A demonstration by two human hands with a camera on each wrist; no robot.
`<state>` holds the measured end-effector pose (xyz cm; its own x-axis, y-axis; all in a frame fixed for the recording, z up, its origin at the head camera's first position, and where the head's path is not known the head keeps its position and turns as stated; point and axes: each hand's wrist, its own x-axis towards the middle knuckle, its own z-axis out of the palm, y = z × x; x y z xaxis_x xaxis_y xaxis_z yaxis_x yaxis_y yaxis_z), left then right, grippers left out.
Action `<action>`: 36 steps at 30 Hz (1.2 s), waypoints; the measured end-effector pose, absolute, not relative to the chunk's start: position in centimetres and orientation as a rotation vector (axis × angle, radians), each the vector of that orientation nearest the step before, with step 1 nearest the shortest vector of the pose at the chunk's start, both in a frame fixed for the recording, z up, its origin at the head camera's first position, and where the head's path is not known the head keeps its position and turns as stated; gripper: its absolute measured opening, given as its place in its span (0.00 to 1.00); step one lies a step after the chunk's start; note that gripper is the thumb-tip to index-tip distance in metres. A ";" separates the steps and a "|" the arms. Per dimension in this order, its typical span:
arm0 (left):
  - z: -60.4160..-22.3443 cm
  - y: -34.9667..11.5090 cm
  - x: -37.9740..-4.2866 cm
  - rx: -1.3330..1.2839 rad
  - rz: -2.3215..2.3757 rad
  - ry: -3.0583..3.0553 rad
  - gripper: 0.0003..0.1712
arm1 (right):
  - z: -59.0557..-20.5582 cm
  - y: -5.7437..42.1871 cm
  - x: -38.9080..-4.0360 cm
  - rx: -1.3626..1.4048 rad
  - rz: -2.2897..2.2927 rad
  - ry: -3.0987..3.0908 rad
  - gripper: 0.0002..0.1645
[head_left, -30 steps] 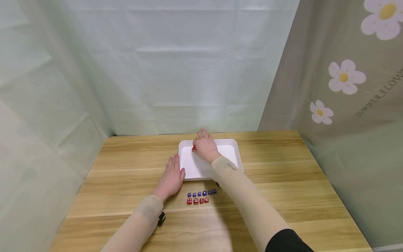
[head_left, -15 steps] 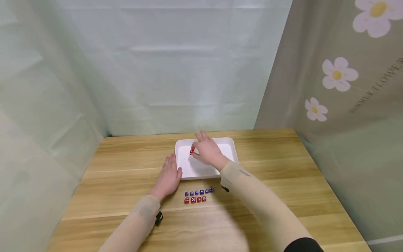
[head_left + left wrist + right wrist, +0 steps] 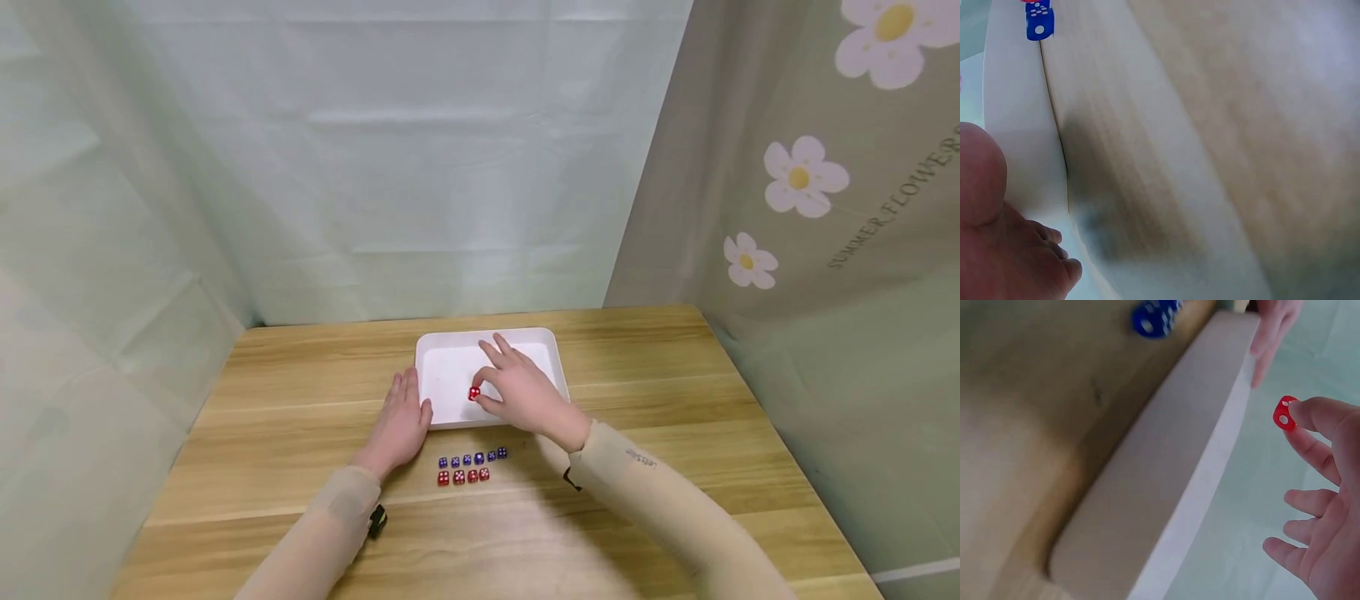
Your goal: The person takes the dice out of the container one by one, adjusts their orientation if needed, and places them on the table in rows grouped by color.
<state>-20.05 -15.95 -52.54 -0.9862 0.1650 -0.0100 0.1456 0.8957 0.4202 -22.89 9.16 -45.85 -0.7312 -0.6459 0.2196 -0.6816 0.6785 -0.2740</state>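
Over the near part of a white tray, my right hand pinches a red die between thumb and forefinger. In the right wrist view that die shows white pips, and the other fingers are spread away from it. My left hand lies with straight fingers along the tray's left edge, its thumb by the near left corner. In front of the tray, a row of several blue dice sits on the table. A row of several red dice lies just nearer to me.
The wooden table extends on both sides of the tray. A pale curtain hangs behind its far edge, and a flower-printed curtain hangs on the right.
My right hand has brought the red die from the tray's far left part toward me and slightly right. The left hand keeps its place at the tray's edge.
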 end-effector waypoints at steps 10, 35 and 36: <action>-52.9 -16.1 -20.0 0.242 0.675 3.009 0.41 | -47.9 11.6 -19.0 1.206 0.433 -2.768 0.06; -52.6 -15.8 -19.8 0.221 0.663 2.984 0.42 | -50.6 12.4 -14.9 1.261 0.266 -2.724 0.13; -52.6 -15.8 -19.9 0.222 0.661 2.983 0.42 | -50.6 12.4 -14.9 1.259 0.263 -2.727 0.13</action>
<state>-19.85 -15.84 -52.63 -0.9865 0.1579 -0.0443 0.1244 0.8965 0.4253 -14.92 12.40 -50.62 -0.6449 -0.7411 0.1866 -0.7631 0.6378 -0.1042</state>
